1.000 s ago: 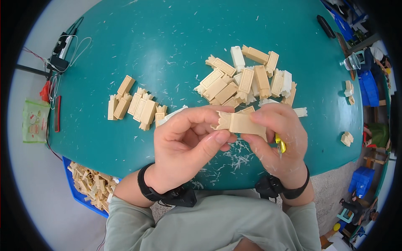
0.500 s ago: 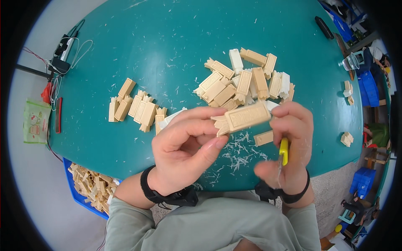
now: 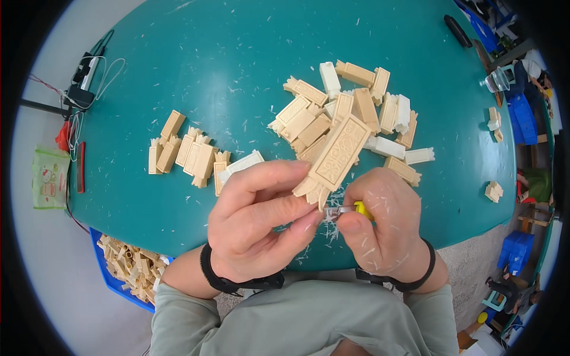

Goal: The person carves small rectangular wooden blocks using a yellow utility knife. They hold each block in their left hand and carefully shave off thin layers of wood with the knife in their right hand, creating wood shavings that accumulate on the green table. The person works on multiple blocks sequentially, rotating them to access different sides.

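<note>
My left hand (image 3: 258, 219) is closed, its fingertips pinching a beige, block-shaped plastic piece (image 3: 338, 154) by the jagged, flared end. The piece stands tilted, its long body pointing up and to the right, with a raised scroll pattern on the face. Wrapped in my right hand (image 3: 386, 222) is a yellow-handled utility knife (image 3: 363, 210). Its metal blade points left, close under the jagged end; whether it touches there I cannot tell. Beyond my hands lies a heap of similar beige and white pieces (image 3: 300, 124).
A smaller group of pieces (image 3: 193, 154) lies left on the green table (image 3: 237, 59), with pale shavings scattered about. A blue tray (image 3: 101, 267) full of beige parts stands lower left. Power strip (image 3: 89, 74) and cables run along the left edge; a clear jar (image 3: 496, 80) stands far right.
The beige piece has turned from nearly level to steeply tilted, another patterned face showing. My right hand has moved left, bringing the knife blade to the piece's jagged end.
</note>
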`<state>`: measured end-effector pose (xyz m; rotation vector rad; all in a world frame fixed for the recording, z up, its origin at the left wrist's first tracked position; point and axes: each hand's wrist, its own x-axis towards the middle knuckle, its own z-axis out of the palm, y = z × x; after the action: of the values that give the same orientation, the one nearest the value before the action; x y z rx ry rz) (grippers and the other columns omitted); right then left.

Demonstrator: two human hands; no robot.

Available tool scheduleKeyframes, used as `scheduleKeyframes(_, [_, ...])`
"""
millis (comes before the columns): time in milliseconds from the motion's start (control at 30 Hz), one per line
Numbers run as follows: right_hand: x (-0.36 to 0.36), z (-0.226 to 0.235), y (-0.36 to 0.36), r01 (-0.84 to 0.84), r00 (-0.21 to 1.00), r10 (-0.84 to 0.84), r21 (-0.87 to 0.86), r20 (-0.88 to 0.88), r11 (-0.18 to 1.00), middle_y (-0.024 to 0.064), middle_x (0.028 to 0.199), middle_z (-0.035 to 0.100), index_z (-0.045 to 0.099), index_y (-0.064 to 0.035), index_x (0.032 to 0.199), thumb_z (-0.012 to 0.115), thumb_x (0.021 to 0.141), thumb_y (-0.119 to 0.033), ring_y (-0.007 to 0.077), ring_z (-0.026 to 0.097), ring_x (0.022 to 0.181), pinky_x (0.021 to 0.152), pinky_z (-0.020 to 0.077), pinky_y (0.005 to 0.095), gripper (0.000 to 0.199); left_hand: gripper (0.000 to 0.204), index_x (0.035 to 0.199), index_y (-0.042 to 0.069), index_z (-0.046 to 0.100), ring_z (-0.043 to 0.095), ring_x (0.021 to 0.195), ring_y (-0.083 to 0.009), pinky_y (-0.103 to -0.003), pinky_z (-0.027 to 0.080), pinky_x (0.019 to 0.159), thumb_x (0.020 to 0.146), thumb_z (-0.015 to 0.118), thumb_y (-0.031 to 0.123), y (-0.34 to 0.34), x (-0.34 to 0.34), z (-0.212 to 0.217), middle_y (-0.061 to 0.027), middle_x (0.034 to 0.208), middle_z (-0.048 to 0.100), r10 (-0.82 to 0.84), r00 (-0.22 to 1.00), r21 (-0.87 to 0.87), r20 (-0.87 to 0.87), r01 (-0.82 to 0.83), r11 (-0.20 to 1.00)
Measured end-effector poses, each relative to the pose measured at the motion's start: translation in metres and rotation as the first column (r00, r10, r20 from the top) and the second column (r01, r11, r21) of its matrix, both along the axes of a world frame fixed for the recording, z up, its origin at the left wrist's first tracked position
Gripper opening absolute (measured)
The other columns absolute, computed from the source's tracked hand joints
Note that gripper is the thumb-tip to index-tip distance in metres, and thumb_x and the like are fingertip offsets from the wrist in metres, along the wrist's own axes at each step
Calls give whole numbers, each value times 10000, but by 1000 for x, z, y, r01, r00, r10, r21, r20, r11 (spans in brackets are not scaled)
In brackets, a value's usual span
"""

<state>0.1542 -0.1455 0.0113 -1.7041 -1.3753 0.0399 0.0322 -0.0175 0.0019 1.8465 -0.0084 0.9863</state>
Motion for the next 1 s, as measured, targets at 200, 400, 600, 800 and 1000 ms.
scheduleKeyframes(200, [0,-1,0,1,1000,-1,-12,16,1000,57,610,454,513,-62,721,682,754,-299,221,444,517,439,328,312,293,256,905,-47,600,602,890,-241,-290,539,707,672,699,-84,1,-2,-2,-223,1105,504,28,999,73,-25,-27,997])
scheduleKeyframes(400, [1,-4,0,19,998,-18,-17,54,1000,57,609,446,510,-64,705,688,748,-323,216,438,515,434,324,307,317,239,882,-37,617,610,842,-215,-271,538,666,663,703,-77,0,-3,0,-215,1092,521,67,997,91,-36,-63,994])
scheduleKeyframes(600, [1,-6,0,73,991,-72,-9,109,997,54,619,448,517,-65,707,687,744,-344,210,440,521,432,332,301,329,204,838,-21,633,616,730,-169,-246,535,607,653,712,-56,-2,-2,3,-191,1025,566,148,987,132,-58,-139,981])
scheduleKeyframes(800, [2,-6,1,117,986,-114,-19,119,993,58,627,459,521,-67,714,693,736,-341,223,451,532,443,347,306,324,204,833,-16,634,612,708,-160,-236,527,599,648,710,-57,-4,-2,-1,-182,1004,577,175,984,141,-12,-172,975])
scheduleKeyframes(1000, [9,5,-8,-14,969,2,-45,-247,999,40,679,498,525,-30,809,679,784,-285,140,492,598,507,379,240,299,173,815,-22,617,613,765,-195,-271,521,653,664,682,-74,-4,0,1,-195,1023,563,101,994,-34,-37,-102,994])
